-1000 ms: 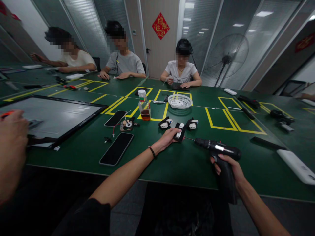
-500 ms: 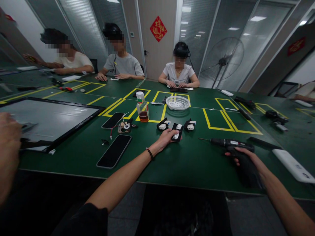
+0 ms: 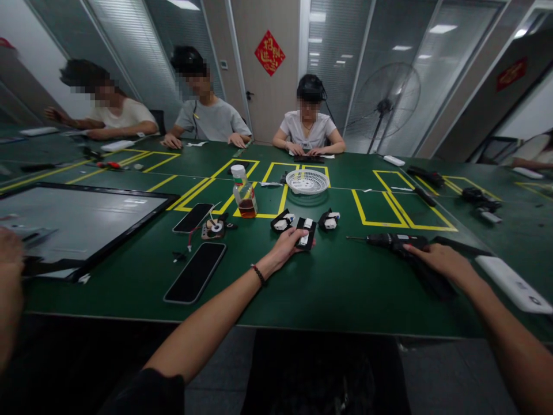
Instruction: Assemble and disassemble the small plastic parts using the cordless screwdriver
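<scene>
My left hand (image 3: 287, 246) is closed on a small black part with a white piece on it (image 3: 306, 235), thumb on top, just above the green table. Two similar black-and-white parts, the left one (image 3: 283, 221) and the right one (image 3: 329, 220), lie just beyond it. On the right, my right hand (image 3: 436, 259) grips a black power drill (image 3: 395, 241) from above, at its rear. The drill lies low over the table on its side, its long thin bit pointing left. Its handle partly shows below the hand; some fingers are hidden.
Two phones, the nearer one (image 3: 196, 272) and the farther one (image 3: 193, 218), lie left, near a wired part (image 3: 215, 228). A bottle (image 3: 244, 193) and white basket (image 3: 307, 182) stand beyond. A large panel (image 3: 90, 216) and another person's hand (image 3: 9, 253) are far left; a white device (image 3: 514, 283) lies right.
My right hand has turned over the drill, which now lies flatter and lower. My left hand keeps its part in about the same place. The view has shifted slightly.
</scene>
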The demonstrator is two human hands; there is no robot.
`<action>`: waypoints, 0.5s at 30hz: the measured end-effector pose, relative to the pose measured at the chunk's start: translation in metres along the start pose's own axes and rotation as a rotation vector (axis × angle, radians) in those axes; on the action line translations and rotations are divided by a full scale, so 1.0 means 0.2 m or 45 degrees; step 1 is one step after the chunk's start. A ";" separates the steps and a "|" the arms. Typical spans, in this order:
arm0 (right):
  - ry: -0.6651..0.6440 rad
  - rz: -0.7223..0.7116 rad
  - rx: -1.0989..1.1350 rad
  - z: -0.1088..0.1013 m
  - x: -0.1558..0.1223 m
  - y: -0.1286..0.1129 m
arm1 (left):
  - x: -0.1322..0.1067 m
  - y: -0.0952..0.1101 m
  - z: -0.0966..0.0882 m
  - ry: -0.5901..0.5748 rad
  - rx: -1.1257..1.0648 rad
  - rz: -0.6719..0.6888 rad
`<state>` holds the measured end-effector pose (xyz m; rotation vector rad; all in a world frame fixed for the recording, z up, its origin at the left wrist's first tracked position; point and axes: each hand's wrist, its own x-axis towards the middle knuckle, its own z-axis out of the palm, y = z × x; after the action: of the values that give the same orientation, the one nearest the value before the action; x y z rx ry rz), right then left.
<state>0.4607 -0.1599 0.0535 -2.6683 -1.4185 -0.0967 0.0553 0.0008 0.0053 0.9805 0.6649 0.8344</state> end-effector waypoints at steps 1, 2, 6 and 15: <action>0.041 -0.014 -0.060 -0.02 -0.03 -0.03 | 0.00 0.00 0.00 -0.005 -0.006 0.003; 0.069 -0.028 -0.115 -0.04 -0.06 -0.06 | 0.00 0.00 0.00 -0.007 -0.017 0.006; 0.242 -0.236 -0.037 -0.14 -0.16 -0.31 | 0.01 0.00 -0.01 0.002 -0.061 0.011; -0.669 -0.490 1.794 0.12 -0.18 -1.17 | -0.01 0.04 0.01 0.018 -0.103 0.039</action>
<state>0.2466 -0.0572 0.0429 -1.2595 -1.2694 1.1525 0.0540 0.0000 0.0139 0.9144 0.6244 0.8895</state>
